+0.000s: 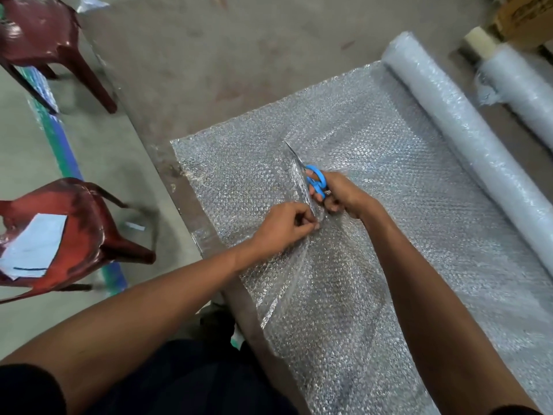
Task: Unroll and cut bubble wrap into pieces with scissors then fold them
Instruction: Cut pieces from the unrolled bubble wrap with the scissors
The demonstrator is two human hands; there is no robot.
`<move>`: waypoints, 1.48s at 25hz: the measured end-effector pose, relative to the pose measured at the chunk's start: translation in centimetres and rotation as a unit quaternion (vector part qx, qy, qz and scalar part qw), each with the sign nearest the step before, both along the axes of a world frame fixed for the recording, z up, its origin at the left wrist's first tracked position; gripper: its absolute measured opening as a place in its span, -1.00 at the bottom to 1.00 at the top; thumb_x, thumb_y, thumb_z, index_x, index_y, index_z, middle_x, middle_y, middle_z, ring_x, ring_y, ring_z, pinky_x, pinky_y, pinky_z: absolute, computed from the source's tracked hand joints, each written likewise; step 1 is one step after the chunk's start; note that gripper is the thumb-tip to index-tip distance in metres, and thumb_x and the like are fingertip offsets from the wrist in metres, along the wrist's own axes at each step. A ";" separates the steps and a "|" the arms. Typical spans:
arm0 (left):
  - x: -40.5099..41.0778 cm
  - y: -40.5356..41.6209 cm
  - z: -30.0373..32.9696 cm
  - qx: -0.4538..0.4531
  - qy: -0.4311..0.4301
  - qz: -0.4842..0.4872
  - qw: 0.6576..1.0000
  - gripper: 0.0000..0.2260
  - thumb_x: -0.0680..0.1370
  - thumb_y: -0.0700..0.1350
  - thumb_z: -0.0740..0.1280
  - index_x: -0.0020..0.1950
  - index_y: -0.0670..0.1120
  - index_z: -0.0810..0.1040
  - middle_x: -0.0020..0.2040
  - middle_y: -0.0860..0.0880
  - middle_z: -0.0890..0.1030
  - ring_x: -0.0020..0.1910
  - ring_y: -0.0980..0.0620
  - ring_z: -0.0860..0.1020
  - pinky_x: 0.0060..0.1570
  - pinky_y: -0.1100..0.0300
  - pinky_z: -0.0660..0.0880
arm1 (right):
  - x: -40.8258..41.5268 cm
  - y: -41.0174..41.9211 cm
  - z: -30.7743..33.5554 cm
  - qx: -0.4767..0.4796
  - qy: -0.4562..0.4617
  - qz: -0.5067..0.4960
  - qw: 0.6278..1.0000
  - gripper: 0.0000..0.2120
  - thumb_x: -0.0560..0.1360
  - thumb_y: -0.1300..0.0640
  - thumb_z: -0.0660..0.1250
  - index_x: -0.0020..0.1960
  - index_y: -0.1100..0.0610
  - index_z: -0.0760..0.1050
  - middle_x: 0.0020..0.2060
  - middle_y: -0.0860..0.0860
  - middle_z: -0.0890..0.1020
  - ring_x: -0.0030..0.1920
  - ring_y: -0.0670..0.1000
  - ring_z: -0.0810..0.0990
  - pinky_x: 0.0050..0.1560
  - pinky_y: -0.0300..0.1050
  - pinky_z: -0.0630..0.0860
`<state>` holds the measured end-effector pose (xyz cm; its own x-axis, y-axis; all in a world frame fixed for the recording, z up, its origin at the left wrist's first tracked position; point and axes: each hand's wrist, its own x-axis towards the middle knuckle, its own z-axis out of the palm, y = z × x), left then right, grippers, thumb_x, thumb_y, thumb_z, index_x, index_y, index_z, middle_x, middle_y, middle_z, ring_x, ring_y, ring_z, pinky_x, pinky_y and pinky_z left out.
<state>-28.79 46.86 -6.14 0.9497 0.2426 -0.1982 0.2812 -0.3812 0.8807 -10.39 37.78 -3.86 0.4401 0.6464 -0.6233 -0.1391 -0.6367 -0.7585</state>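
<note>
A clear sheet of bubble wrap (389,181) lies unrolled across the table, still joined to its roll (466,133) at the right. My right hand (341,196) grips blue-handled scissors (314,179), whose blades point away from me into the sheet along a cut line. My left hand (284,226) pinches the cut edge of the wrap just behind the scissors and lifts it a little. A slit runs from the near edge up to the blades.
The table's left edge (179,187) runs diagonally, with the floor beyond it. Two dark red plastic chairs (68,232) stand at the left, the nearer one carrying white paper (33,247). A second roll of wrap (520,94) lies at the far right.
</note>
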 end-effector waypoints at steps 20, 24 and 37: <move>0.5 4.9 2.8 0.108 -0.019 0.073 0.991 -0.82 0.68 0.04 0.37 0.16 -0.05 0.60 -0.04 0.08 0.64 -0.12 0.17 0.62 -0.04 0.14 0.67 | 1.0 4.3 -0.5 0.028 -0.019 0.026 0.999 -0.52 0.65 -0.30 0.28 -0.07 0.12 0.63 -0.35 0.04 0.53 -0.51 -0.03 0.31 -0.54 -0.23 0.29; 2.6 10.9 1.1 0.314 0.028 0.045 0.948 -0.49 0.70 0.15 0.28 0.62 0.03 0.32 0.61 -0.06 0.35 0.58 -0.06 0.32 0.58 -0.19 0.27 | 1.1 4.5 -0.3 0.017 -0.019 0.020 0.999 -0.51 0.67 -0.29 0.24 -0.05 0.13 0.61 -0.35 0.02 0.53 -0.49 -0.02 0.29 -0.54 -0.23 0.26; 2.1 14.4 -2.9 0.349 0.009 -0.020 0.937 -0.47 0.75 0.17 0.14 0.70 0.05 0.22 0.71 -0.05 0.18 0.70 -0.05 0.11 0.65 -0.09 -0.09 | 1.5 7.8 -0.8 0.007 -0.023 0.011 1.000 -0.55 0.68 -0.24 0.29 -0.03 0.16 0.59 -0.37 0.00 0.56 -0.51 -0.03 0.31 -0.53 -0.22 0.24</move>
